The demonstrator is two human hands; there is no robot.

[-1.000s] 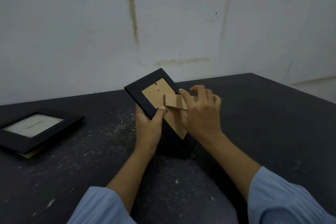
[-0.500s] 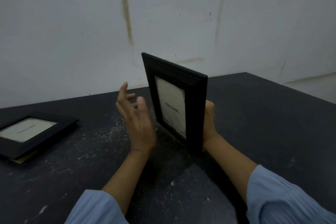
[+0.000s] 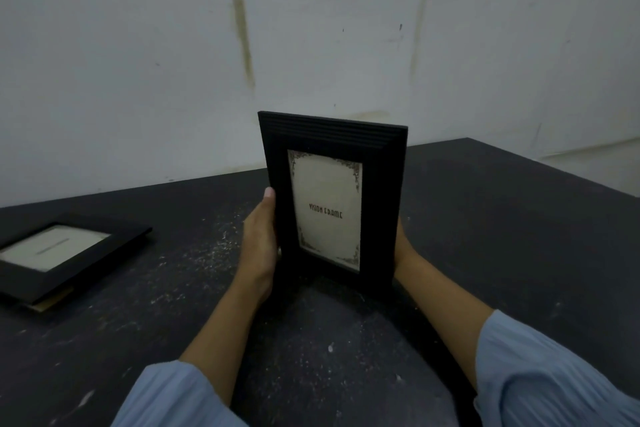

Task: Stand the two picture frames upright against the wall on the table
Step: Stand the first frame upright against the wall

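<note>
A black picture frame [image 3: 382, 191] with a cream insert reading "VISION FRAME" is upright in the middle of the dark table [image 3: 502, 236], its front facing me. My left hand [image 3: 259, 239] grips its left edge, thumb on the front rim. My right hand [image 3: 401, 246] holds the right edge, mostly hidden behind the frame. The frame is well short of the white wall [image 3: 138, 62]. A second black picture frame [image 3: 65, 256] lies flat, face up, at the table's left, a brown stand flap showing under its near edge.
The table surface is dusty with pale specks in the middle. Its right edge [image 3: 554, 166] runs diagonally at the far right, with pale floor beyond. The stained white wall bears two small holes near the top.
The frame turned from its cardboard back toward me to its front facing me, now upright. My left hand, open beside it half a second ago, has closed on its left edge.
</note>
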